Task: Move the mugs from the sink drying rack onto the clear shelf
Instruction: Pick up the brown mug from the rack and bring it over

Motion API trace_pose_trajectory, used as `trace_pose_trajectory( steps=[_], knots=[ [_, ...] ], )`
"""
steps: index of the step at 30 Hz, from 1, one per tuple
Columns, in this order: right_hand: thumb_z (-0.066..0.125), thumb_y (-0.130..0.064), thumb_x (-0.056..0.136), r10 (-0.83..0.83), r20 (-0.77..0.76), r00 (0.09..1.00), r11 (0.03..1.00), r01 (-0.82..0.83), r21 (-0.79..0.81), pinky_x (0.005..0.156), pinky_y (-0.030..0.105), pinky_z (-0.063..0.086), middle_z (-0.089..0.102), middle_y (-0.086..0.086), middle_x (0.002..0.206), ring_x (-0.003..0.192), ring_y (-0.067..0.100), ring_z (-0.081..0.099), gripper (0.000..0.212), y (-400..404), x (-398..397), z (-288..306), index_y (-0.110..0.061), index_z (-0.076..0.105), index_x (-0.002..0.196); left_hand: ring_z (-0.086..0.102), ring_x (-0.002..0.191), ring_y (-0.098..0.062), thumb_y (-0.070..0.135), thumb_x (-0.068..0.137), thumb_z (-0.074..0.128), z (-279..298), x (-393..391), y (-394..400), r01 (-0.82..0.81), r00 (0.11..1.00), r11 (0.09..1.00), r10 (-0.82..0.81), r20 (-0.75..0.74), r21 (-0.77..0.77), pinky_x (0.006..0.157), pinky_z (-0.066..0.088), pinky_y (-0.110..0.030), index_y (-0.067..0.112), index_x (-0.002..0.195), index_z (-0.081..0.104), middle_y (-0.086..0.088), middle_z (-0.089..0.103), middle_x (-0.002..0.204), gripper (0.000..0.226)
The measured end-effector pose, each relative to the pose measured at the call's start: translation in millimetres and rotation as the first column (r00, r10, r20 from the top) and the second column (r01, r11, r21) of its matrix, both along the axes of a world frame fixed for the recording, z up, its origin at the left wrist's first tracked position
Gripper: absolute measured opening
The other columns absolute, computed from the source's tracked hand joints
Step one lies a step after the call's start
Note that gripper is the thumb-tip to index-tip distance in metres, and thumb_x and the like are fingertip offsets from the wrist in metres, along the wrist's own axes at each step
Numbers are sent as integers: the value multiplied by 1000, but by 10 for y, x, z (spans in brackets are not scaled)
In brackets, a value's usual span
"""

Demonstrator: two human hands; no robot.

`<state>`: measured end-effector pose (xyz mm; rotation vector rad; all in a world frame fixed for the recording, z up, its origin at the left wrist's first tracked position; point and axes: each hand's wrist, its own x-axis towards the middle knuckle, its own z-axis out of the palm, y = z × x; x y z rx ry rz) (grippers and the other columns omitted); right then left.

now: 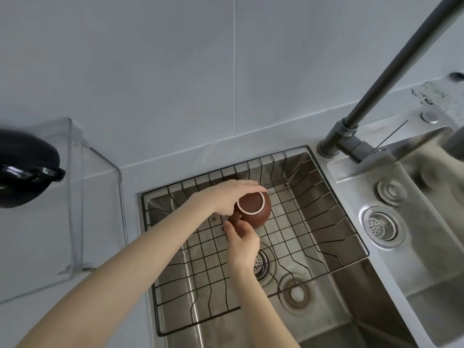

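Head view shows the round brown ceramic mug [258, 212], upside down with its pale-rimmed base up, over the black wire drying rack [326, 217] in the steel sink [351, 292]. Left hand [226, 199] cups its top and far side, fingers [248, 185] curled against it; right hand [242, 238] has its fingers closed at the handle. If wet (I cannot tell), the rounded body may slip and strike the rack. Clear acrylic shelf [75, 197] stands well to the left, so the carry risks clipping its edge.
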<state>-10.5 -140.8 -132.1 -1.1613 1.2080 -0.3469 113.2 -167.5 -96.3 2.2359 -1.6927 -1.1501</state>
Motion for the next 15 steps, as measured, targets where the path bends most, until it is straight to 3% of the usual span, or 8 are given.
trace_pose_trajectory(
  steps=[4, 9, 15],
  knots=[
    [58, -18, 86, 62, -3, 998, 995, -62, -82, 70, 25, 46, 66, 0, 73, 73, 14, 59, 12, -34, -70, -7, -21, 61, 74, 26, 140, -18, -9, 72, 58, 9, 3, 88, -78, 997, 996, 77, -24, -34, 114, 25, -31, 28, 139, 29, -1, 23, 154, 82],
    [55, -15, 88, 190, 39, 981, 975, -184, -126, 72, 21, 46, 68, -1, 77, 79, 14, 64, 11, -144, -228, 82, -21, 62, 81, 28, 139, -18, -3, 68, 64, 118, -45, 244, -206, 978, 975, 201, -63, -79, 109, 23, -26, 28, 139, 30, 1, 27, 153, 84],
    [55, -12, 88, 356, 138, 924, 918, -319, -234, 81, 25, 51, 73, 3, 87, 86, 14, 67, 12, -172, -420, 541, -15, 65, 91, 30, 137, -13, 2, 68, 69, 617, -179, 540, -335, 942, 907, 314, -121, -254, 102, 18, -16, 27, 138, 30, 3, 31, 151, 84]
  ],
)
